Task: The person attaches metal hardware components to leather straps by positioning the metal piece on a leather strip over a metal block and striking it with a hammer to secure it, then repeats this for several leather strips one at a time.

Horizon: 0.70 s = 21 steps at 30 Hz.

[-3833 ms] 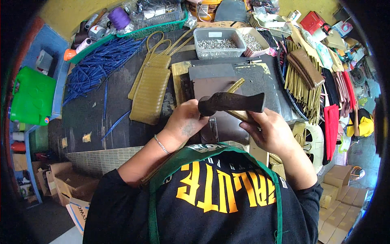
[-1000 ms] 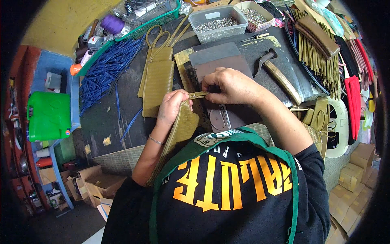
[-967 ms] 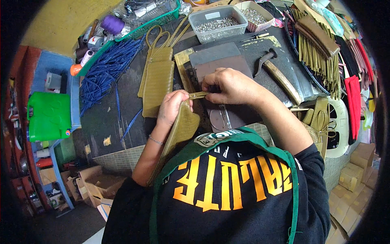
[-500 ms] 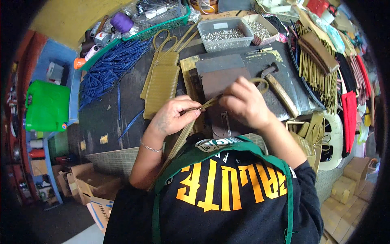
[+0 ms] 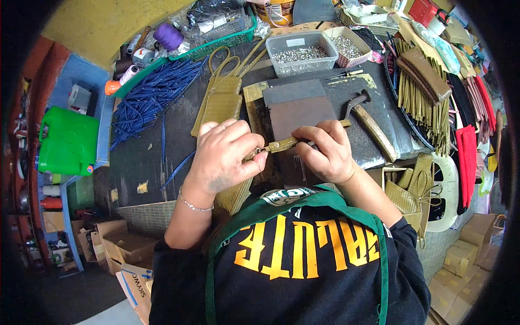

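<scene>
We record both hands working over the near middle of the black table [image 5: 135, 173], holding one narrow olive strap [image 5: 281, 144] between them. The left hand [image 5: 223, 160] has thumb and fingers clamped on the strap's left part; the right hand [image 5: 326, 150] pinches it farther right, the two hands standing apart with a short stretch of strap bridging them. We note a small round spot on that stretch, too small for us to identify. The strap's other end shows beyond the right hand, toward the hammer [image 5: 372, 131]. An olive panel [image 5: 233, 197] lies just below the left hand, close to the apron [image 5: 295, 200]. Beneath and beyond the hands we see a brown sheet [image 5: 300, 116]. The hammer rests to its right, head toward the far side. Farther off stands a clear tub [image 5: 306, 68] of small metallic pieces. To the left we log olive bags [image 5: 222, 107] with looped handles and, beyond them, a heap of blue strips [image 5: 160, 95]; olive strips [image 5: 420, 116] are bunched at right.
</scene>
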{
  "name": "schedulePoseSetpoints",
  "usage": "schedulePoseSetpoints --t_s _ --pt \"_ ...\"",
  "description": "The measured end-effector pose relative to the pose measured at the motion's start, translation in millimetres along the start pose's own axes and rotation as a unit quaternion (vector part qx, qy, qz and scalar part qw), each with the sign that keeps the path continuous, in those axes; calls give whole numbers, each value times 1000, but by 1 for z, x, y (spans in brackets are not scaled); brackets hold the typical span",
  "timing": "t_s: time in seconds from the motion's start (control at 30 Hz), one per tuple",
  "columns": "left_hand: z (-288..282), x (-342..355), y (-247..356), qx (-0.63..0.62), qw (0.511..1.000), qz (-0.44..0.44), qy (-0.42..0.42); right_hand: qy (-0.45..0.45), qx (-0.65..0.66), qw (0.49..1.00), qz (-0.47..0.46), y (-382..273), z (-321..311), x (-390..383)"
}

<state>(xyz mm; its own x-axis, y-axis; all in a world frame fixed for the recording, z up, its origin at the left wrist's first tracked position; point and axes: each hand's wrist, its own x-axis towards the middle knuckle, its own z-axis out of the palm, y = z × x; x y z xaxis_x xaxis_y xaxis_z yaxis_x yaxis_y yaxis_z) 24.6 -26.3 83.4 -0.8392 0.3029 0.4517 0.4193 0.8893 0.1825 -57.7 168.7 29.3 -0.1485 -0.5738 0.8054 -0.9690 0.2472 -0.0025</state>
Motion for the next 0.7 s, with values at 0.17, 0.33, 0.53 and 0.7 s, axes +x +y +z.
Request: schedulePoseSetpoints --t_s 0.17,0.33,0.53,0.7 --pt "21 -4 -17 -233 972 -24 -26 25 -27 999 -27 1 3 0" --pt "14 1 -10 -204 978 -24 -25 9 -21 1000 -9 0 5 -4" --pt "6 2 -15 -71 997 23 -21 -40 228 960 159 0 3 13" --pt "16 -1 -20 -68 997 24 -19 -111 227 950 182 5 -6 16"
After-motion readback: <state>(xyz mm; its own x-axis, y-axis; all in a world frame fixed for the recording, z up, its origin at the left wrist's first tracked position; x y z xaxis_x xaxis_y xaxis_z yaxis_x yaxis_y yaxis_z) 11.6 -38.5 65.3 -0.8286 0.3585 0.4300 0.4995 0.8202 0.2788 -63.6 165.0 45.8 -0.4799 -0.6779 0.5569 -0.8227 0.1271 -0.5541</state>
